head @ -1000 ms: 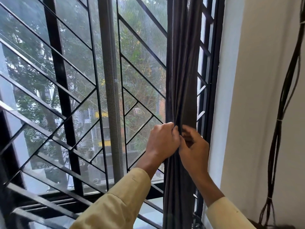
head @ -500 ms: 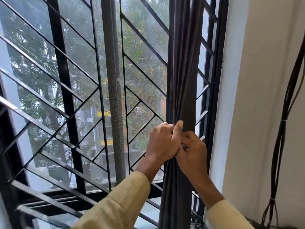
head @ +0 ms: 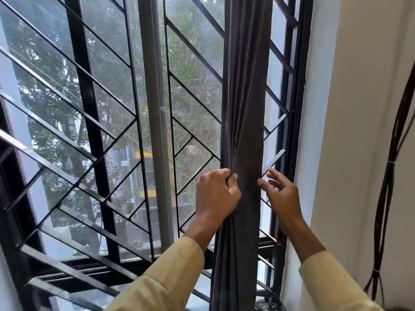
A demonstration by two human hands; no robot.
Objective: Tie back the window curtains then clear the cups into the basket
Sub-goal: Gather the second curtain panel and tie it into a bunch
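Note:
A dark grey curtain [head: 243, 86] hangs bunched into a narrow column in front of the window's right side. My left hand [head: 215, 195] grips the curtain's left edge at mid height, fingers curled into the folds. Just right of the fabric is my right hand [head: 281, 195], fingers spread and loose, thumb tip touching the curtain's right edge. No cups and no basket are in view.
Behind the curtain stands a black metal window grille [head: 94, 122] with diagonal bars and a mesh screen. A cream wall [head: 359, 131] rises on the right, with a bundle of black cables [head: 388, 187] running down it.
My right hand has let go of the curtain and moved off to the right, its fingers spread. The left hand keeps its grip on the fabric.

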